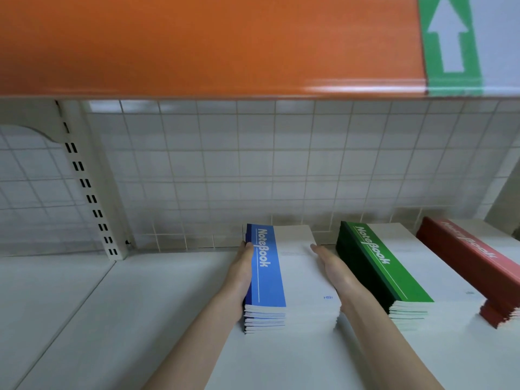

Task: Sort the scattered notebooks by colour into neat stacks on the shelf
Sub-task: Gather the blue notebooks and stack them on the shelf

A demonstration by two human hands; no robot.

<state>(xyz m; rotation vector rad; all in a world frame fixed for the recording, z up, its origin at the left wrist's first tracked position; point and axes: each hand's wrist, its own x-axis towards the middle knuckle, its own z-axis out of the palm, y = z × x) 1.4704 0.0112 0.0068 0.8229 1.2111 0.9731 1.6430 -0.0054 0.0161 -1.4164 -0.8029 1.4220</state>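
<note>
Even, diffuse overhead lighting with soft shadows below the fingers (249, 249); glare streak on the orange shelf edge (197, 46) above them; wide-angle curvature and slight blur toward frame edges.

"NoteBook" was printed in white down the blue notebook stack (267, 268) and the green stack (377, 257). Red stack (472, 249) had the same word, blurry. A white up-arrow sat on a green sign (450, 38).

Single head-worn wide-angle view, facing forward and slightly down into a white shelf (140, 305) bay from close range; the wire-grid back panel (253, 170) fills mid-frame, the orange shelf edge (197, 43) overhead spans the top.
</note>
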